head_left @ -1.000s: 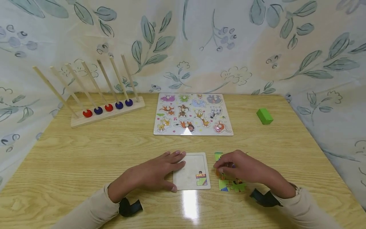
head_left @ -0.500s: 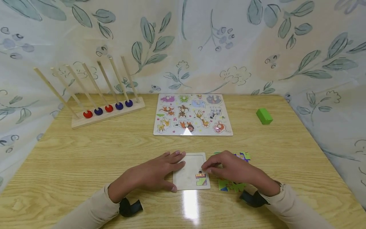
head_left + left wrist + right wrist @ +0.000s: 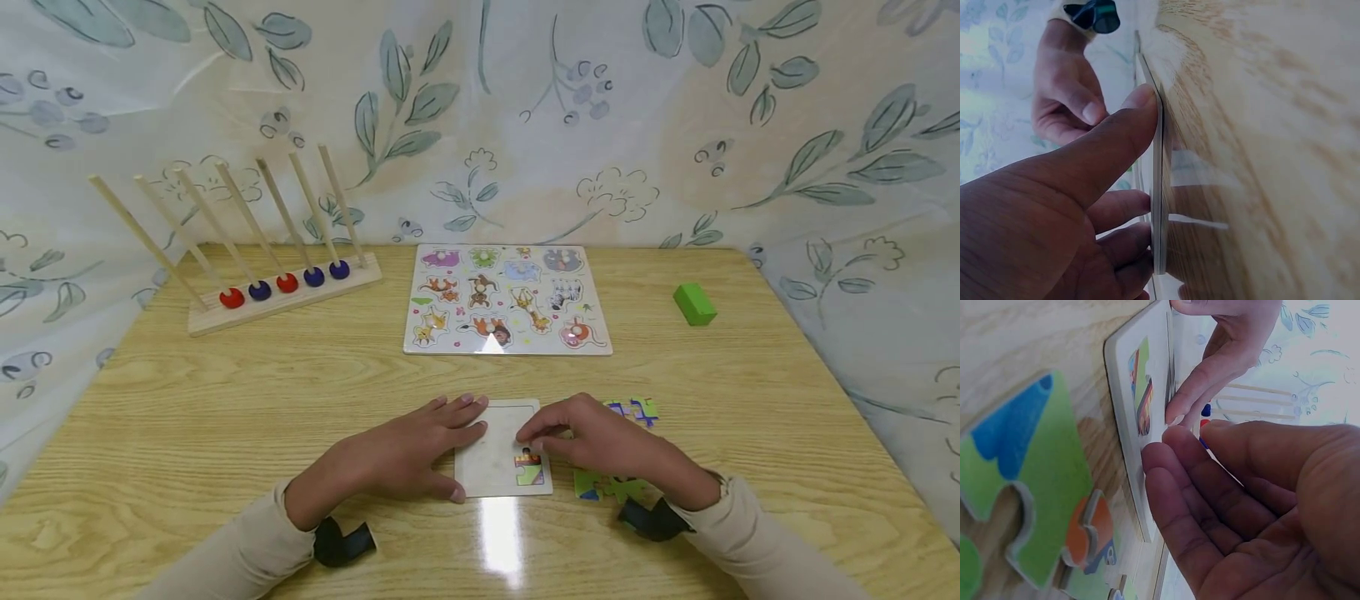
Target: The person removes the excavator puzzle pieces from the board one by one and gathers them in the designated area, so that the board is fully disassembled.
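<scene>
In the head view my left hand (image 3: 408, 446) lies spread over the left side of a small pale puzzle board (image 3: 491, 433), thumb near the lower left corner. The left wrist view shows the thumb (image 3: 1125, 131) on the board's edge. One picture piece (image 3: 529, 468) sits in the board's lower right corner. Directly above that piece hovers my right hand (image 3: 600, 433), thumb and index tips close together. Whether they pinch anything is hidden. Loose puzzle pieces (image 3: 611, 486), green with blue and orange, lie beside the board, partly under the right hand.
Behind the board lies an animal peg puzzle (image 3: 506, 300). A wooden bead rack (image 3: 288, 292) with tall rods and red and blue beads stands at the back left. A green block (image 3: 694, 304) is at the back right of the wooden table (image 3: 247, 400).
My right hand has moved left from the loose pieces to over the board's right side, uncovering some pieces behind it. The left hand has stayed on the board.
</scene>
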